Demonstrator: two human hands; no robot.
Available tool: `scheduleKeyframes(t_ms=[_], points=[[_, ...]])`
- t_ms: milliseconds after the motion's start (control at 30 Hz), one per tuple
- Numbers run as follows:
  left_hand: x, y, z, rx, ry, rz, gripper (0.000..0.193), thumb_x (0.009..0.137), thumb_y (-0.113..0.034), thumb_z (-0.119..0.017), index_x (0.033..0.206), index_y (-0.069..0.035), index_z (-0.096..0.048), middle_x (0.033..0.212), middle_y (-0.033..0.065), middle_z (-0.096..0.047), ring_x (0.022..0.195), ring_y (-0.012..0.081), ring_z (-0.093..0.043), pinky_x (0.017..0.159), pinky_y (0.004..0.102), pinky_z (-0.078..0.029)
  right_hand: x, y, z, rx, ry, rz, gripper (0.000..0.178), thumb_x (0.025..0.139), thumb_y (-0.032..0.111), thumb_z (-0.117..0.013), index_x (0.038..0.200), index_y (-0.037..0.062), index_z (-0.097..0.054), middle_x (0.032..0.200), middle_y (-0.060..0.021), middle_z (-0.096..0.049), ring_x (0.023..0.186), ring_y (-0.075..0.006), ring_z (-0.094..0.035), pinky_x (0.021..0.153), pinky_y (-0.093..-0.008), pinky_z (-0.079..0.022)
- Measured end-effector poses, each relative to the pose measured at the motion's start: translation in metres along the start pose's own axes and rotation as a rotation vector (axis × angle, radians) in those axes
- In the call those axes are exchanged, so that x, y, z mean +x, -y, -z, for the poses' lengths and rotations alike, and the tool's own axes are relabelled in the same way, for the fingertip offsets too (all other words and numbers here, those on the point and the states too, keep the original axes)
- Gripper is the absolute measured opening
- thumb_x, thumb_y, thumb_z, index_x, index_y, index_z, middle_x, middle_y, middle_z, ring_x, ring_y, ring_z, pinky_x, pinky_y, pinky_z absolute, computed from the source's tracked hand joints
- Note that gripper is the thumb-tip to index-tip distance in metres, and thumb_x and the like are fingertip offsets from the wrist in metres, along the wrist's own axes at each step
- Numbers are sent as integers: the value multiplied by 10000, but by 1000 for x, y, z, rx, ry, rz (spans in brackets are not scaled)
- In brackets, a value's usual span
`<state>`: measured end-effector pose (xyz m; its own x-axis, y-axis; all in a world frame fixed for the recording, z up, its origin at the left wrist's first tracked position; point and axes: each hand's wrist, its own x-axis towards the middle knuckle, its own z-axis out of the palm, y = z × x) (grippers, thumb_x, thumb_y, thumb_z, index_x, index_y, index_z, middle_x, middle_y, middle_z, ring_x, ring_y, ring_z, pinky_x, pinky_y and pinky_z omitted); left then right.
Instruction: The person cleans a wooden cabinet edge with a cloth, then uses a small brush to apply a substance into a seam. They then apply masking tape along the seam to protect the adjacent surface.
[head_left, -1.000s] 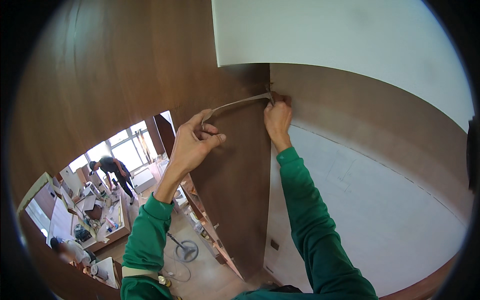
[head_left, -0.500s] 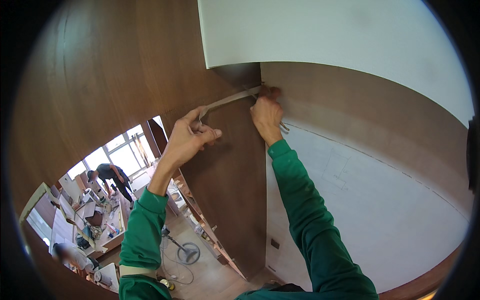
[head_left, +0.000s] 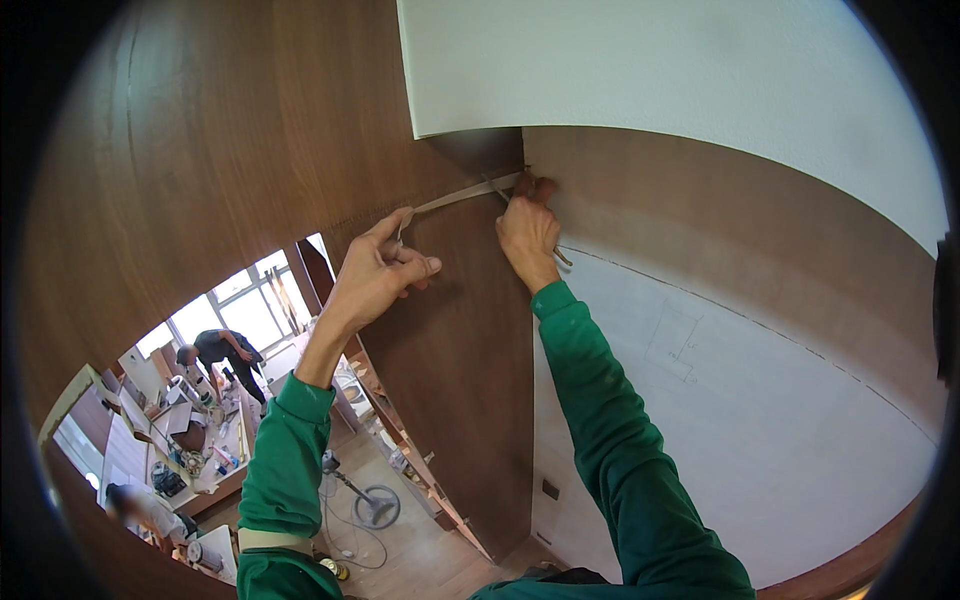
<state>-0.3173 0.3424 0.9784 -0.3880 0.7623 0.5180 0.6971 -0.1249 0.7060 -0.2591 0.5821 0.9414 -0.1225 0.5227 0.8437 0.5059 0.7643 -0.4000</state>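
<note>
A pale narrow strip of tape (head_left: 455,198) runs along the seam between the upper wood panel (head_left: 230,120) and the brown panel (head_left: 450,330) below it, up to the inner corner. At its left end my left hand (head_left: 375,275) holds the strip, the index fingertip against it and a short tail hanging by the curled fingers; the thumb points right. My right hand (head_left: 528,235) is closed round a slim tool, up at the corner by the strip's other end. The tool's thin tip (head_left: 495,188) shows left of the fist, its handle end (head_left: 563,257) below; its exact kind is hidden.
A white overhanging panel (head_left: 650,70) juts out above my hands. On the right is a white wall (head_left: 720,430) with faint pencil marks. Far below stand a cluttered workbench (head_left: 225,478), a bending person (head_left: 228,352), another person (head_left: 145,510) and a floor vacuum head (head_left: 377,507).
My right hand has shifted slightly left and down with the tool, whose tip now shows more clearly. My left hand stays almost in place on the strip.
</note>
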Motion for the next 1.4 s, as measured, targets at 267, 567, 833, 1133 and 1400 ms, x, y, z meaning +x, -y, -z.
scheduleKeyframes(t_ms=[267, 567, 833, 1133, 1400], points=[[2, 2, 0, -25, -6, -25, 856, 792, -153, -755, 1456, 109, -282, 758, 81, -688, 687, 112, -631, 568, 238, -460, 2, 2, -4, -47, -14, -8, 606, 735, 105, -696, 1283, -32, -477, 1241, -270, -471, 754, -392, -687, 680, -433, -583], [2, 3, 0, -24, -5, -17, 844, 796, -153, -749, 1452, 113, -288, 745, 77, -684, 684, 106, -623, 575, 237, -459, 2, 3, -6, -68, -24, 7, 642, 712, 127, -736, 1281, -21, -477, 1232, -260, -474, 748, -379, -689, 667, -424, -584], [1, 1, -1, -30, -8, -2, 822, 800, -158, -750, 1440, 114, -312, 740, 78, -686, 686, 110, -625, 587, 237, -460, 1, 1, -9, -30, -13, -5, 699, 704, 121, -748, 1321, -17, -449, 1261, -257, -461, 766, -385, -689, 694, -430, -583], [1, 5, -2, -19, -6, 7, 806, 801, -161, -752, 1429, 117, -331, 735, 82, -686, 686, 113, -631, 586, 242, -463, 0, 1, -12, -13, 1, -27, 712, 712, 93, -725, 1347, -19, -423, 1297, -248, -437, 793, -404, -686, 707, -445, -578], [5, 8, -2, 27, 5, 22, 797, 819, -189, -739, 1456, 61, -330, 848, 99, -701, 741, 157, -680, 625, 272, -502, 2, -1, -16, -82, 21, -22, 864, 692, 136, -761, 1444, 10, -357, 1350, -252, -403, 768, -340, -708, 671, -379, -587]])
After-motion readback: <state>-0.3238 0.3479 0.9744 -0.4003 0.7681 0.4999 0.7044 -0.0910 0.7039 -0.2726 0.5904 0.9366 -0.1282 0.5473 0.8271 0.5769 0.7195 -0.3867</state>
